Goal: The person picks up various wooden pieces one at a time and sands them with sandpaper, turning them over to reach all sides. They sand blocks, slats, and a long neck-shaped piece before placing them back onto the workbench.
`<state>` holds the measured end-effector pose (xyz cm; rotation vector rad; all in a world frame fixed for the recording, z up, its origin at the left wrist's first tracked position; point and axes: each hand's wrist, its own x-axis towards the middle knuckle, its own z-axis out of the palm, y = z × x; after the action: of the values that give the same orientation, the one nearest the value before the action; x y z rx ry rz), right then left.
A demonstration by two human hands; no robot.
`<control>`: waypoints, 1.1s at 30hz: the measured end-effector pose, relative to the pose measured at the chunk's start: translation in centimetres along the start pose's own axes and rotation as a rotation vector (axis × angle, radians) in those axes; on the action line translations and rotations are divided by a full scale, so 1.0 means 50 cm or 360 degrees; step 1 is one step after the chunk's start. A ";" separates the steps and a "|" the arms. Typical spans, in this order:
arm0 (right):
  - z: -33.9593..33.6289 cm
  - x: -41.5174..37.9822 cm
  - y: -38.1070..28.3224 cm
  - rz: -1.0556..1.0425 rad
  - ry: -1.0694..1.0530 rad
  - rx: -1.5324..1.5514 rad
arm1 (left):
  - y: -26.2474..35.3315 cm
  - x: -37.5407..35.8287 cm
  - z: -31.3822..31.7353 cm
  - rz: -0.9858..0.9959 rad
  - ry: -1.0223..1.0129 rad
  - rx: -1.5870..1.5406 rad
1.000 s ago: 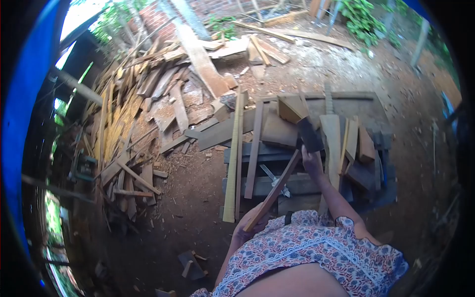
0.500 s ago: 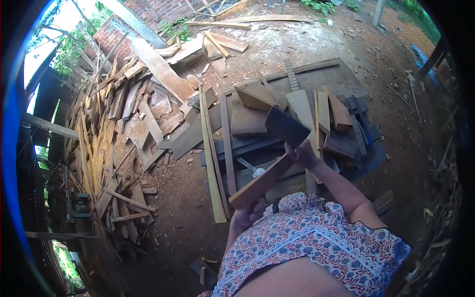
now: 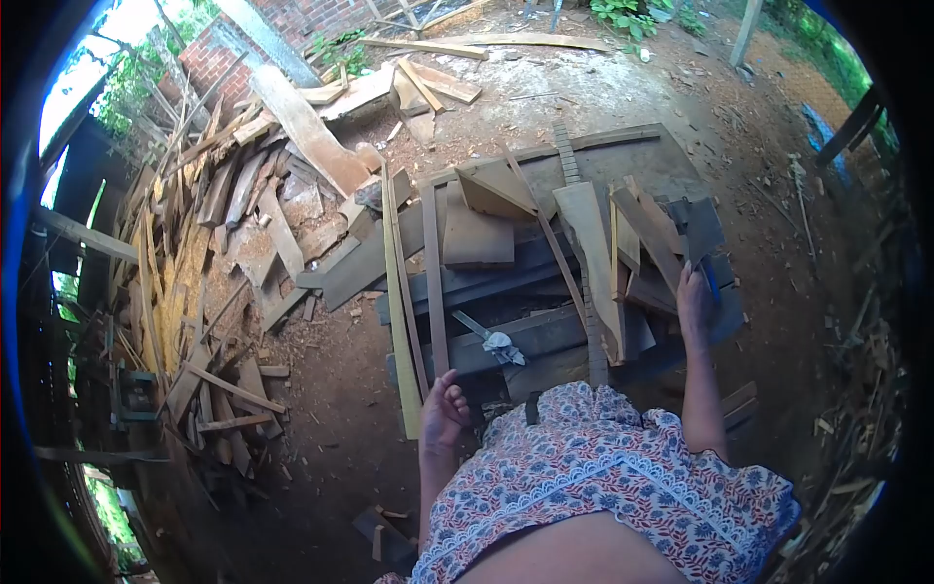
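My left hand (image 3: 445, 411) is raised near the lower end of a narrow brown strip (image 3: 434, 282), with its fingers curled and nothing visible in them. At the right side of the wood pile, my right hand (image 3: 692, 300) is closed at the lower edge of a dark flat piece (image 3: 703, 232). Just left of those fingers, a brown plank (image 3: 648, 234) lies slanted across other boards. A crumpled whitish thing (image 3: 504, 348) rests on dark boards between my hands.
A square brown board (image 3: 479, 229) and a long pale board (image 3: 589, 243) lie ahead. Scrap wood (image 3: 161, 273) is heaped on the left. Near the lower edge are small offcuts (image 3: 379, 535). A brick wall (image 3: 209, 73) stands at the back left.
My hands have moved apart. The brown plank has left my left hand and lies on the right side of the pile. My right hand has moved right with the dark piece.
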<state>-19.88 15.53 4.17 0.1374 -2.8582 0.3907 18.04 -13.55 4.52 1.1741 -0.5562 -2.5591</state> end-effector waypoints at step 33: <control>-0.043 -0.285 -0.401 -0.1365 -0.0922 0.1547 | -0.018 0.077 -0.008 0.0436 0.0378 0.1143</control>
<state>-3.11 -2.29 7.51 1.7697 -2.4067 1.6427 15.84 -14.38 1.33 1.4489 -1.5284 -1.9867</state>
